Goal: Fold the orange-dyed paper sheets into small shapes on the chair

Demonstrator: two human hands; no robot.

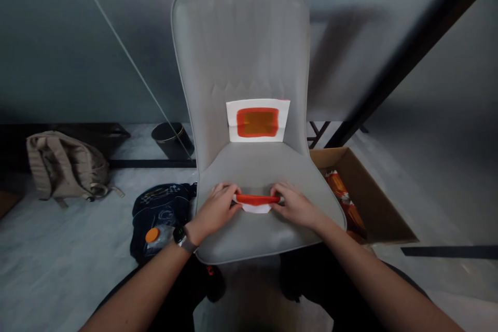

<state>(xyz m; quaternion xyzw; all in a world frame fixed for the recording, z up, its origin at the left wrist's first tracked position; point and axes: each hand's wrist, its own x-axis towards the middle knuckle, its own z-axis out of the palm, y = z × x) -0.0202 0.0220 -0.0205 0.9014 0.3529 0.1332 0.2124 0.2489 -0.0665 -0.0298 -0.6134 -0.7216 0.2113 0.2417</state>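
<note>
Sheet: a folded white sheet [257, 208] with an orange-red band along its upper edge lies at the front of the chair seat, between both hands; whether it is paper or cloth cannot be told.
Hands: the left hand [216, 210] holds the sheet's left end and the right hand [293, 206] its right end, both resting at the seat.
Fingers: the fingers [225, 190] of each hand are curled and pressed together, pinching the ends of the sheet.
Chair: a pale grey upholstered chair seat [272, 166] lies beneath the hands, with the matching chair back [241, 46] rising beyond it.
Second sheet: a white sheet with an orange-red rectangle [258, 120] stands against the chair back.
Right side: a cardboard box [369, 192] holds an orange patterned bundle [344, 202].
Left side: a navy printed bag [159, 212] with an orange cap [152, 235] beside it, a tan backpack [66, 166] and a black bin [172, 140] sit on the floor [58, 254].
Wrist: a black watch [179, 236] is on the left wrist.
Risk: uneven pressure or a loosened pinch could let the fold spring open or skew; the sheet could also slide on the smooth seat.
</note>
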